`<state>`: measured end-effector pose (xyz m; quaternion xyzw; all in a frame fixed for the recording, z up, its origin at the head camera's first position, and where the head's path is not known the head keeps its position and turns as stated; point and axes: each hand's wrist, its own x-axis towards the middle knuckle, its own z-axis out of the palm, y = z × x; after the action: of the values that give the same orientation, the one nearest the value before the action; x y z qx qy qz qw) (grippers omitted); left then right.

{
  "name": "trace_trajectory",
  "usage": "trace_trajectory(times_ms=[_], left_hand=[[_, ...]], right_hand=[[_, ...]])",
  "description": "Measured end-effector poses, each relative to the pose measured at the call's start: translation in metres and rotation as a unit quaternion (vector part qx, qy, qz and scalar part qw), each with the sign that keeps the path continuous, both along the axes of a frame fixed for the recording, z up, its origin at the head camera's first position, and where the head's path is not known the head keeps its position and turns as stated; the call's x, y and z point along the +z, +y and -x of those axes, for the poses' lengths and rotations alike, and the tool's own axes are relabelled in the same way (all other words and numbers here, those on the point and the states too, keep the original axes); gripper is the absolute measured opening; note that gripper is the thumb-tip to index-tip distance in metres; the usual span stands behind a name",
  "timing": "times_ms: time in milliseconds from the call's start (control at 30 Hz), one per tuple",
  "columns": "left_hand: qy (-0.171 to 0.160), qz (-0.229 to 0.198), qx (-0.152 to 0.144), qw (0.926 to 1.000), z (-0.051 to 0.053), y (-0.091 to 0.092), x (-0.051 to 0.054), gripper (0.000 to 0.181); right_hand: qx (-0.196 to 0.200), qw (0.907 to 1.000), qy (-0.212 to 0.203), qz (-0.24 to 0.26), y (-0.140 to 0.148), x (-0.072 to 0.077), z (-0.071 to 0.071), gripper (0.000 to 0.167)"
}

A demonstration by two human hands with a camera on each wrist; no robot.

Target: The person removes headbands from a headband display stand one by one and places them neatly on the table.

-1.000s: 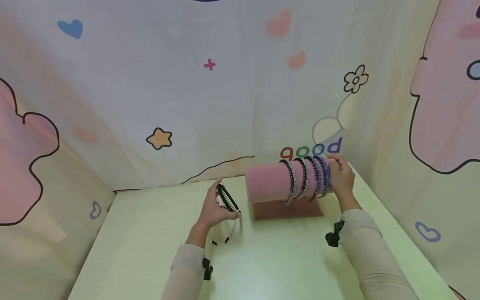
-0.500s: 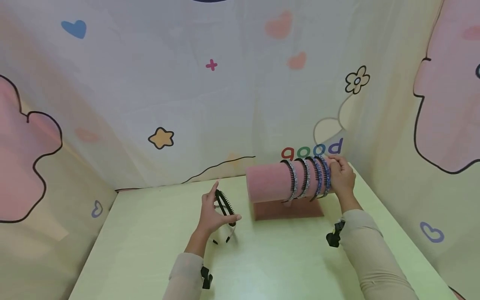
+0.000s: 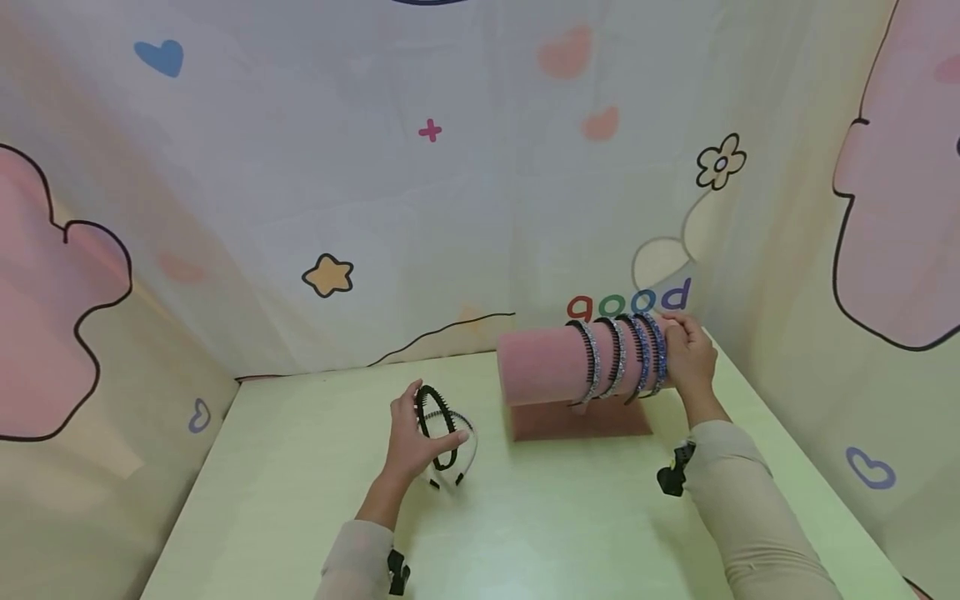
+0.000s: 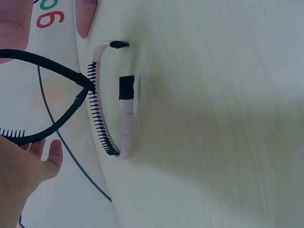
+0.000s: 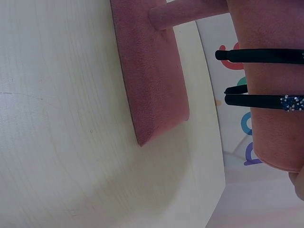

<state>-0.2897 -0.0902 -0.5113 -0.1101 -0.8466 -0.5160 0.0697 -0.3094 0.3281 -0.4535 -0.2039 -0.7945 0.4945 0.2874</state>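
Note:
Between the fingers and thumb of my left hand (image 3: 409, 447) is a black toothed headband (image 4: 47, 63), held with its ends close together. Just beyond and below it, a white headband (image 4: 127, 118) with black teeth and black tips stands on the table. My right hand (image 3: 692, 360) grips the right end of a pink display roll (image 3: 536, 365); in the right wrist view only fingertips show at that end. Round the roll sit several glittery headbands, silver ones (image 3: 595, 358) nearer the middle and blue ones (image 3: 662, 354) beside my right hand.
The roll stands on a flat pink base (image 5: 152, 71) joined by a short post (image 5: 190, 13). The pale table (image 3: 300, 500) meets a printed cloth backdrop (image 3: 375, 208) at its back and sides.
My left hand has moved left and slightly down with the black headband, which has turned to show its loop more openly. My right hand still holds the roll's end.

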Motion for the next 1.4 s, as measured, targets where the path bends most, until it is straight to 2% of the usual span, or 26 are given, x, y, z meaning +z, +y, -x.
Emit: trace_trajectory(times_ms=[200,300,467,633,767,967,1167,1400], left_hand=[[0.010,0.006,0.001,0.9999,-0.004,-0.015,0.001,0.104],[0.002,0.014,0.010,0.9999,-0.007,-0.024,0.001,0.101],[-0.015,0.025,0.042,0.9987,-0.012,-0.036,-0.002,0.099],[0.000,0.040,0.097,0.9944,-0.012,-0.041,-0.005,0.101],[0.015,0.057,0.165,0.9846,-0.012,-0.040,-0.009,0.103],[-0.001,0.073,0.259,0.9631,-0.017,-0.040,-0.016,0.110],[0.000,0.088,0.326,0.9414,-0.020,-0.042,-0.024,0.114],[-0.005,0.084,0.372,0.9243,-0.018,-0.046,-0.031,0.116]], right_hand=[[-0.003,0.9999,-0.003,0.012,-0.002,0.002,0.002,0.037],[0.000,0.9999,-0.004,0.014,-0.002,0.003,0.002,0.037],[-0.001,1.0000,-0.004,0.008,-0.002,0.003,0.002,0.039],[-0.003,0.9999,-0.009,0.008,0.001,0.002,-0.001,0.038],[-0.003,1.0000,-0.001,0.003,0.002,0.002,-0.001,0.038],[0.005,1.0000,0.006,-0.002,0.001,0.000,0.000,0.039],[0.004,1.0000,0.000,-0.001,-0.001,-0.002,0.000,0.039],[-0.001,1.0000,0.002,0.001,0.000,-0.002,0.001,0.038]])
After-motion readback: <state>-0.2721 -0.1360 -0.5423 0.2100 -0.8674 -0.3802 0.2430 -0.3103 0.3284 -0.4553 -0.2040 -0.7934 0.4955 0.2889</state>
